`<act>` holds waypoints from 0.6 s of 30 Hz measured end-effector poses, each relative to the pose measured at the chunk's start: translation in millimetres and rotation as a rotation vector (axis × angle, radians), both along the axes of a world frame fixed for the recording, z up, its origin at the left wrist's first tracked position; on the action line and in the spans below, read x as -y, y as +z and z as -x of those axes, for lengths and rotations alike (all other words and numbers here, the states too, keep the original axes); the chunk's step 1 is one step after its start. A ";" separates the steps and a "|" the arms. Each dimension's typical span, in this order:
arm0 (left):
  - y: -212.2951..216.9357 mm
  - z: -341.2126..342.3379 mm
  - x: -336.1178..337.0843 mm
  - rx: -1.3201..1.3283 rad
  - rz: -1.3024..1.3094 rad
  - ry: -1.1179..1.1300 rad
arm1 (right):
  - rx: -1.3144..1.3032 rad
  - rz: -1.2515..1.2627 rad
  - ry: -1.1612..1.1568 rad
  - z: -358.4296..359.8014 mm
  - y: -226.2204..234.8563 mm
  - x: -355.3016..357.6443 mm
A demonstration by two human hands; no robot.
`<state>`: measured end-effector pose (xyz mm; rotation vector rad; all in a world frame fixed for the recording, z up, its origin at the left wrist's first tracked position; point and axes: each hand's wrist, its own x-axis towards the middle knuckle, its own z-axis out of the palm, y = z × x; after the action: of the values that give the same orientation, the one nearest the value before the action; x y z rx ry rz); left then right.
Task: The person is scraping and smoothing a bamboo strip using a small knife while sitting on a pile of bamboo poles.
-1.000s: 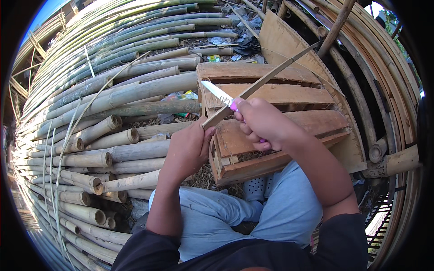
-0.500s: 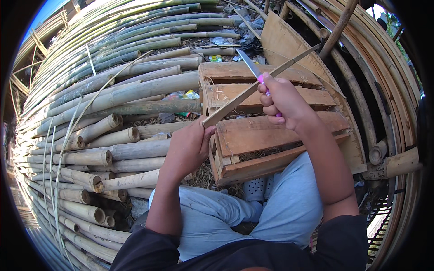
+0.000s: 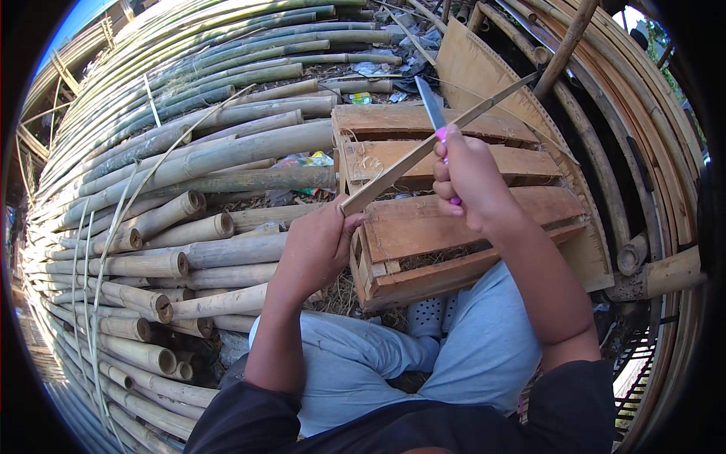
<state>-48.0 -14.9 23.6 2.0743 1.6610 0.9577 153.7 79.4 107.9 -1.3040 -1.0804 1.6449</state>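
Observation:
My left hand [image 3: 321,242] grips the near end of a thin bamboo strip [image 3: 408,160] that slants up to the right over a wooden crate [image 3: 423,219]. My right hand [image 3: 469,178] holds a knife with a pink handle [image 3: 432,113]; its blade points up and away, lying against the strip about midway along it. Both hands are above the crate, which sits in front of my knees in light blue trousers.
A big stack of bamboo poles [image 3: 166,227] fills the left side, cut ends toward me. Curved bamboo slats and a brown board [image 3: 484,76] stand behind the crate at right. Litter [image 3: 302,160] lies between poles. A white perforated shoe [image 3: 427,318] shows under the crate.
My right hand has slid the knife up along the strip, away from my left hand, and the blade has turned from pointing left to pointing up. The left hand kept its hold.

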 end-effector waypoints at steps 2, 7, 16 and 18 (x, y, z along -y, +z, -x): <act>-7.0 -1.8 2.0 0.006 -0.013 -0.009 | 0.291 0.281 0.500 25.6 -0.3 35.2; -2.1 1.0 2.3 0.055 -0.096 -0.006 | 0.163 0.229 0.397 3.2 6.4 5.3; -9.1 0.9 0.9 0.026 -0.017 -0.014 | 0.125 0.307 0.440 24.8 2.0 28.2; -2.3 0.5 0.4 0.094 -0.041 -0.033 | 0.091 0.327 0.505 14.6 2.2 15.6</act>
<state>-48.5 -15.2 21.2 2.0425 1.5688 1.0694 139.1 63.8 110.1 -1.3946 -1.3114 2.2288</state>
